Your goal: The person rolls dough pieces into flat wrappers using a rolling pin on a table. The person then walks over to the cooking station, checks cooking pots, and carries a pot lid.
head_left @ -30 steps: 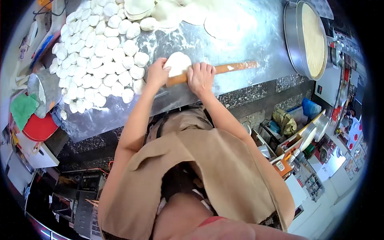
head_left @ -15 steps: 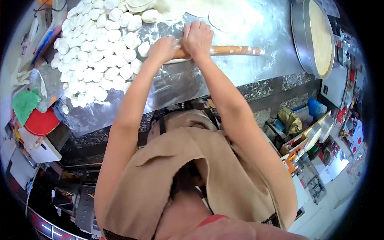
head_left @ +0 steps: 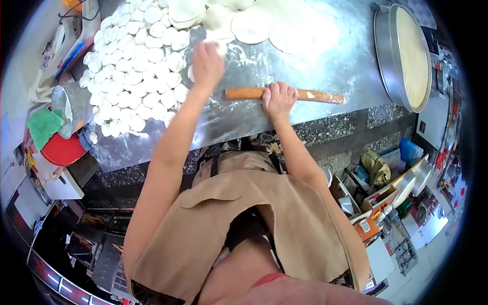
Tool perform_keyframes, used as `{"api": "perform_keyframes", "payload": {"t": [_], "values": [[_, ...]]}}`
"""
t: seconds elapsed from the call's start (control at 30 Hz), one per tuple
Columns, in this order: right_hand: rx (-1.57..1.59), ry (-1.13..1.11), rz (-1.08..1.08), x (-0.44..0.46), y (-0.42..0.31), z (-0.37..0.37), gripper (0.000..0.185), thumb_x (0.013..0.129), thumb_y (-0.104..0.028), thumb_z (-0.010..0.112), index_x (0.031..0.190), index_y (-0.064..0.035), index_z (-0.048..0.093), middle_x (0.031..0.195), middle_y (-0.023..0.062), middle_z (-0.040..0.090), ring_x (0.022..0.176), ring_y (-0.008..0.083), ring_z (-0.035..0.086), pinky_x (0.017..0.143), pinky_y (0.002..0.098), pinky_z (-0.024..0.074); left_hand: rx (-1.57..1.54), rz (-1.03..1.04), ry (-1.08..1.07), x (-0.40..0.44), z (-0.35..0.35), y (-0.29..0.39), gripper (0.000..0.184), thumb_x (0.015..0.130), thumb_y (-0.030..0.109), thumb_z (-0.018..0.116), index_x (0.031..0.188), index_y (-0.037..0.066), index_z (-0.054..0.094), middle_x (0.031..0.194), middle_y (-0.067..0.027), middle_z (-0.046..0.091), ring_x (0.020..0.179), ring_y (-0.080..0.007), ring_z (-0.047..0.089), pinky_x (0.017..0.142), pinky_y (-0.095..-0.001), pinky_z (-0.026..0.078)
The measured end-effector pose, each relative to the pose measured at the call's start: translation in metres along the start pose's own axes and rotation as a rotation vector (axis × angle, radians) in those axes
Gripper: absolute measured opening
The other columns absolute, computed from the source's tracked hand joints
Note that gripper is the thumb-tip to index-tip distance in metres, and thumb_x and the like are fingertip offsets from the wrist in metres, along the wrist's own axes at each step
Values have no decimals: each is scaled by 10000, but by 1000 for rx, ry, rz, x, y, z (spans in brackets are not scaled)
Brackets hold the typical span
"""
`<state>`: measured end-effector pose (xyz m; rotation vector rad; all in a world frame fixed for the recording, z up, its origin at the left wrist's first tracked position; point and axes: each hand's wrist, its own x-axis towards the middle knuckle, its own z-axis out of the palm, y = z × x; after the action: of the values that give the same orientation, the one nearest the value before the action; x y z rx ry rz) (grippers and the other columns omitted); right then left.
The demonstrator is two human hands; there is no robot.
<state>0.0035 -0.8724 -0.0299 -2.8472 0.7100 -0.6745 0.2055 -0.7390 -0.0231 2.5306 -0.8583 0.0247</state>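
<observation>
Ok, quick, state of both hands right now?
Left hand: curled but blurred, at a small white dough piece; whether it grips cannot be told.
Right hand: closed over the long brown wooden rolling pin.

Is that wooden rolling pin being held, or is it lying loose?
Held: the right hand is curled over the rolling pin near its middle. The left hand is clear of it.

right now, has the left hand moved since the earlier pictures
Yes. The left hand has come off the rolling pin and moved farther from the metal table's near edge.
</observation>
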Motion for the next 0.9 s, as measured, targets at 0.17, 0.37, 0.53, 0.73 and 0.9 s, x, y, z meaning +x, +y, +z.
{"api": "perform_keyframes", "payload": {"t": [0.17,0.37,0.53,0.73,0.9], "values": [[20,-16,5,4,3,4,155,809,-292,569,833,-142,600,880,40,566,862,248,516,866,422,355,-163,-77,-18,-20,-7,37,349,789,205,686,1099,73,597,1072,-160,530,1017,-346,503,899,-428,413],[-1,-239,225,13,-26,-10,220,843,-309,561,867,-93,594,877,132,563,845,300,540,821,435,399,-393,-214,-230,-58,7,75,270,783,181,707,1036,115,642,1019,-182,565,967,-387,580,833,-450,478],[34,-211,183,108,-16,37,270,921,-269,471,848,-36,588,873,181,578,848,340,551,743,459,440,-394,-209,-569,12,8,34,354,781,251,708,1094,97,643,943,-180,629,944,-366,604,831,-422,491],[-29,-203,83,64,-36,-1,248,902,-265,494,833,-47,588,845,162,578,846,318,555,691,440,441,-397,-231,-290,-38,12,29,374,754,176,730,1104,75,646,965,-158,653,853,-345,616,770,-376,491],[65,-240,163,88,-40,19,264,887,-312,513,825,-68,591,834,149,587,826,318,558,769,438,424,-480,-250,-463,-5,-11,16,214,763,226,689,930,98,728,965,-187,663,881,-361,639,803,-417,510]]}}
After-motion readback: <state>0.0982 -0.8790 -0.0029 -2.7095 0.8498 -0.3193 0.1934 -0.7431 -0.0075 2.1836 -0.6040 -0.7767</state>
